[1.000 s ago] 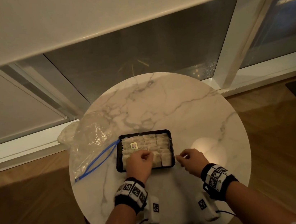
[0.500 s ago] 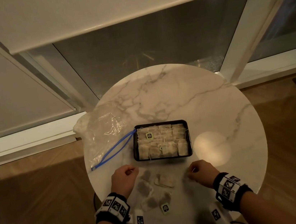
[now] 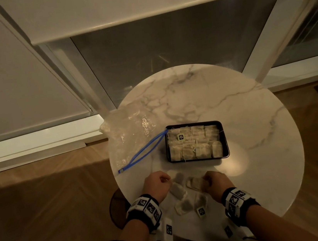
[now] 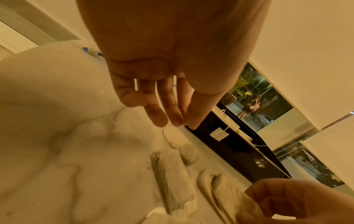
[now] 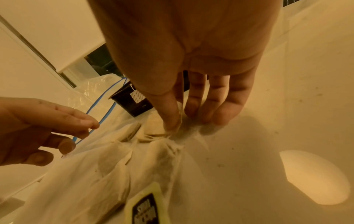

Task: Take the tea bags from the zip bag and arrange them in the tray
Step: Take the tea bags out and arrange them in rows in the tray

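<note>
Right hand [image 5: 184, 84] pinches a loose tea bag [image 3: 195, 182]; left hand [image 4: 162, 94] hangs relaxed, empty. Lift gently, mind the string.

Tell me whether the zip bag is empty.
Looks empty: the zip bag lies flat and clear on the table, nothing visible inside.
</note>
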Demonstrator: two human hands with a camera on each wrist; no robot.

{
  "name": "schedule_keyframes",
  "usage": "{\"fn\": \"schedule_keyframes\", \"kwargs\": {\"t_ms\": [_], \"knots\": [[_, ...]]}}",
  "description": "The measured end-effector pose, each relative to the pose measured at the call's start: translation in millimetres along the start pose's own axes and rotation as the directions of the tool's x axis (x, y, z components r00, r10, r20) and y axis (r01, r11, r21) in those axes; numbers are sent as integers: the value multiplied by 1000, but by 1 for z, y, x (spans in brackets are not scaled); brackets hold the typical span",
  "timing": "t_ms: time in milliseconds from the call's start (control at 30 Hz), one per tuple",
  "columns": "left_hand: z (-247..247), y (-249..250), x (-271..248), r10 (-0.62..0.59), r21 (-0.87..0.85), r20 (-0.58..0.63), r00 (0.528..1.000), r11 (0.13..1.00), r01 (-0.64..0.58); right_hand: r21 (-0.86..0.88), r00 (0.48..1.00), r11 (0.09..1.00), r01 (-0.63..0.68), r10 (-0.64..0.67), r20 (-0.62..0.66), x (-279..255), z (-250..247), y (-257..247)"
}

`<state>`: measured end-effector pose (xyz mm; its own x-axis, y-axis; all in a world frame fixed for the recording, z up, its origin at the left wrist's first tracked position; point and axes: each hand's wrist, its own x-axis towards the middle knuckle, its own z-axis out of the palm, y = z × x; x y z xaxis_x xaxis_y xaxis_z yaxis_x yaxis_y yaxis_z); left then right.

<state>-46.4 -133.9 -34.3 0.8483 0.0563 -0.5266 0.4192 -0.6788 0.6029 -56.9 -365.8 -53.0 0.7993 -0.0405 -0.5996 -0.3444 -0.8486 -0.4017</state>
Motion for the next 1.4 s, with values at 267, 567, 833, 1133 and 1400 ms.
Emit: {"fn": "schedule_keyframes", "kwargs": {"t_ms": [267, 567, 833, 1133, 1400], "knots": [[-25, 23, -2, 158, -47, -12, 987, 986, -158, 147, 993, 984, 96, -85, -81, -19, -17, -22], [-44, 76, -5, 385, -75, 121, 915, 923, -378, 313, 949, 898, 310, -271, -163, -29, -77, -71], [-49, 119, 4, 493, -61, 114, 863, 870, -489, 231, 843, 835, 500, -408, -351, -30, -131, -95], [-44, 146, 15, 457, -161, 110, 883, 884, -438, 200, 847, 849, 490, -408, -342, -17, -160, -85], [-30, 159, 26, 445, -171, 60, 893, 886, -430, 203, 845, 844, 496, -416, -335, -2, -171, -71]]}}
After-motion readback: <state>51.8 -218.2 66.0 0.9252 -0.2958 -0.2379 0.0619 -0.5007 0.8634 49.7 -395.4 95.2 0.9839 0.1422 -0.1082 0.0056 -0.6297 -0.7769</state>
